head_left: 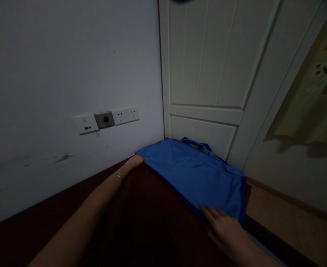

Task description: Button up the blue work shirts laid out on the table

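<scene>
A flat blue fabric bag [191, 174] with darker blue edging lies across the corner of a dark red surface [149, 222]. On its far side are a strap handle and a small label. My left hand [135, 161], with a bracelet at the wrist, pinches the bag's left near corner beside the wall. Further right, my right hand [221, 226] has its fingers over the near edge, thumb side below, closed on the cloth. The fingertips of both hands are partly hidden.
White panelled doors [204, 74] stand right behind the bag. The left wall [54, 66] carries sockets [126, 115] and a grey switch plate [104, 119]. A yellow curtain [316, 107] hangs at right, above a light wooden floor [285, 222].
</scene>
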A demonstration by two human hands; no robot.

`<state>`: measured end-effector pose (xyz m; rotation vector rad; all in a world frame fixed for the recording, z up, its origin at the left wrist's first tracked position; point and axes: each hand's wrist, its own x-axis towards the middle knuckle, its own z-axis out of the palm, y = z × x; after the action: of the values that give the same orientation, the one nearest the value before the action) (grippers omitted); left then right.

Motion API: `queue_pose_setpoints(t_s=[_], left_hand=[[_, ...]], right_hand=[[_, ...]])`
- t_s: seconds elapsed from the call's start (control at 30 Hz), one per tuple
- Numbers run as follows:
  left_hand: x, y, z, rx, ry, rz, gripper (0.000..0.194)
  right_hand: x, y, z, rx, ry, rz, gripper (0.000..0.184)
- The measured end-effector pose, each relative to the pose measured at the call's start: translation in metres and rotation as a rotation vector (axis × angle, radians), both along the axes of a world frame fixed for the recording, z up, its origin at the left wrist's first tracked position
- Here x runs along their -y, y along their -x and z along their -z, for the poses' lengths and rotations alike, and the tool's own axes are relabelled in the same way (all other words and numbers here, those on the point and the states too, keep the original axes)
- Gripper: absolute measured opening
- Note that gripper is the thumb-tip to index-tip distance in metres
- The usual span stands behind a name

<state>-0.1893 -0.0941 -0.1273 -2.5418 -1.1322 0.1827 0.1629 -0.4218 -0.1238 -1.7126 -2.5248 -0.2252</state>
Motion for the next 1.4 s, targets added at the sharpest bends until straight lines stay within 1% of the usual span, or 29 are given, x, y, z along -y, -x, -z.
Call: queue_pose_setpoints(t_s=[0.13, 0.23, 0.33, 0.5, 0.63, 0.73, 0.87, 0.97, 1.1, 1.2, 1.3, 1.33, 1.4], left_hand=[[-0.003, -0.003, -0.001, -0.022, 0.015, -0.025, 0.024], [-0.005, -0.003, -0.001, -0.031, 0.026, -0.035, 0.023], [-0.007, -0.002, -0.001, -0.027, 0.038, -0.039, 0.024], [-0.006, -0.003, -0.001, -0.008, 0.039, -0.048, 0.026], [-0.003, -0.004, -0.004, -0.001, 0.030, -0.063, 0.025], [-0.001, -0.004, -0.006, -0.011, 0.031, -0.063, 0.025], [-0.001, -0.007, -0.008, -0.032, 0.043, -0.054, 0.023], [-0.001, -0.011, -0.011, -0.049, 0.048, -0.050, 0.023], [-0.001, -0.015, -0.014, -0.059, 0.043, -0.056, 0.023], [0.005, -0.016, -0.016, -0.056, 0.023, -0.073, 0.024], [0.012, -0.015, -0.021, -0.043, -0.009, -0.093, 0.024], [0.014, -0.014, -0.025, -0.036, -0.021, -0.099, 0.024], [0.016, -0.013, -0.037, -0.016, -0.050, -0.113, 0.023]], right_hand=[[-0.004, 0.003, -0.003, 0.006, 0.050, 0.027, 0.055], [-0.007, 0.004, -0.003, -0.003, 0.045, 0.039, 0.055], [-0.010, 0.005, -0.002, -0.004, 0.046, 0.059, 0.052], [-0.010, 0.013, -0.005, 0.052, 0.038, 0.065, 0.051], [-0.014, 0.022, -0.008, 0.105, 0.033, 0.090, 0.045], [-0.020, 0.026, -0.007, 0.137, 0.025, 0.101, 0.039], [-0.027, 0.028, -0.005, 0.172, -0.015, 0.067, 0.038], [-0.032, 0.027, -0.008, 0.194, -0.018, 0.037, 0.039], [-0.037, 0.020, -0.013, 0.129, 0.005, -0.016, 0.037], [-0.038, 0.013, -0.016, 0.080, 0.045, -0.036, 0.034], [-0.040, 0.004, -0.028, 0.022, 0.081, -0.022, 0.029], [-0.042, 0.000, -0.035, -0.002, 0.083, -0.018, 0.027], [-0.048, -0.009, -0.058, -0.048, 0.067, -0.016, 0.024]])
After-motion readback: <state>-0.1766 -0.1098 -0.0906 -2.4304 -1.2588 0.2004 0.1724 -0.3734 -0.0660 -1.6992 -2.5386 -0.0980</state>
